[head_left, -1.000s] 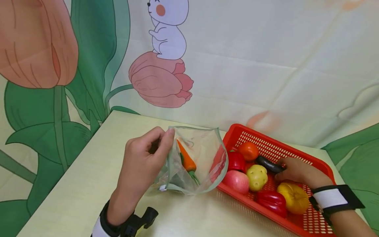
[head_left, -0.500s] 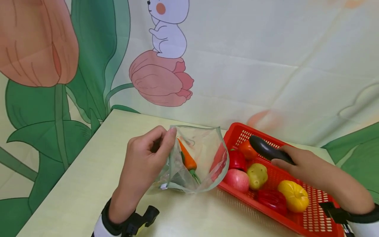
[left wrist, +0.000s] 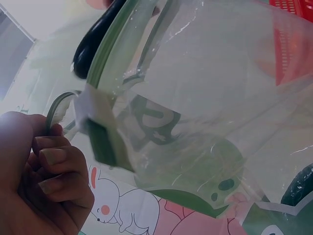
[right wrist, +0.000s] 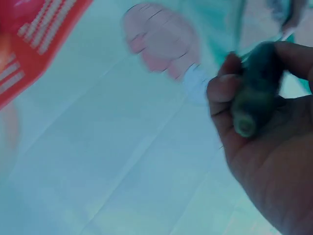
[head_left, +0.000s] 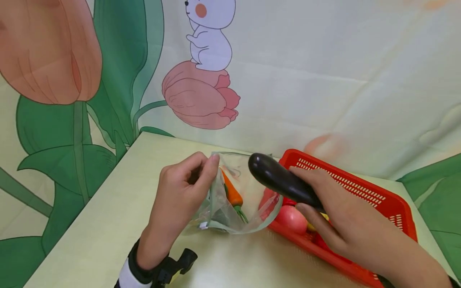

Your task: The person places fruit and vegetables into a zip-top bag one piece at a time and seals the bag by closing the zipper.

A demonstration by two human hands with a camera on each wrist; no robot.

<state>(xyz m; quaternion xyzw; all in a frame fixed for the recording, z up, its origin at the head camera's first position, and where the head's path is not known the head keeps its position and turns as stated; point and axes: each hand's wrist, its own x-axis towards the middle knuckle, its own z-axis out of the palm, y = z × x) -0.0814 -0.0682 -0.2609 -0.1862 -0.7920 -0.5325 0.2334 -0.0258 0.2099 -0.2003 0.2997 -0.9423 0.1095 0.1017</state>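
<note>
My left hand (head_left: 180,194) pinches the rim of a clear zip bag (head_left: 226,219), holding its mouth wide. Inside the bag lies an orange carrot (head_left: 233,196) with green leaves; a dark green thing (left wrist: 299,188) also shows there in the left wrist view. Fingers curled around one end, my right hand (head_left: 345,218) grips a dark purple eggplant (head_left: 279,178). The eggplant's free end points left, over the right side of the bag's mouth. In the right wrist view the stem end of the eggplant (right wrist: 257,93) sticks out of the hand, blurred.
A red plastic basket (head_left: 396,204) stands right of the bag, close against it. A pink apple (head_left: 292,219) and other produce lie in it, partly hidden behind my right hand. A printed cloth (head_left: 288,80) hangs behind the pale table (head_left: 108,224).
My right hand took hold of the eggplant in the basket, lifted it out and carried it left to the bag's mouth. The left hand stayed pinching the bag.
</note>
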